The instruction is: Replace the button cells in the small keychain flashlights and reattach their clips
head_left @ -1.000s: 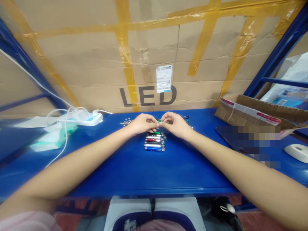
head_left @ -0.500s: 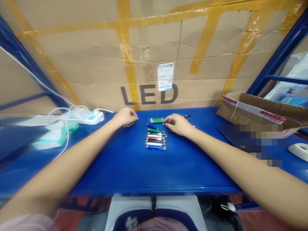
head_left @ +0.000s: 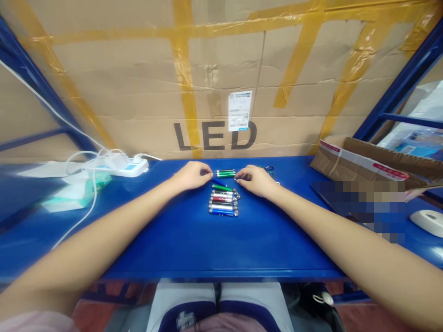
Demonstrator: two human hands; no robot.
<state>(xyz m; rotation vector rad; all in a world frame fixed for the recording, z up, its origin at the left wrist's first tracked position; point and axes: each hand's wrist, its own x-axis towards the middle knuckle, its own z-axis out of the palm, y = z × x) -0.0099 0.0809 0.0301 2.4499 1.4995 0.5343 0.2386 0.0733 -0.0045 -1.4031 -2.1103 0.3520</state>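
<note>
1. Near the table's (head_left: 221, 246) back edge: left hand (head_left: 192, 175), curled beside a slanted blue tube (head_left: 220, 183).
2. Apart from it: right hand (head_left: 256, 179), curled by green tubes (head_left: 226, 175).
3. Cannot tell of anything held.
4. Nearer the front edge: tube row (head_left: 220, 199).

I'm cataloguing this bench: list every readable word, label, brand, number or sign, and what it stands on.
"LED": on the big carton.
Label on the carton: barcode and print, too small to read.
Red strip on the open box: unreadable.
Tubes: marks too small.
Trouser emblem: unclear.
</note>
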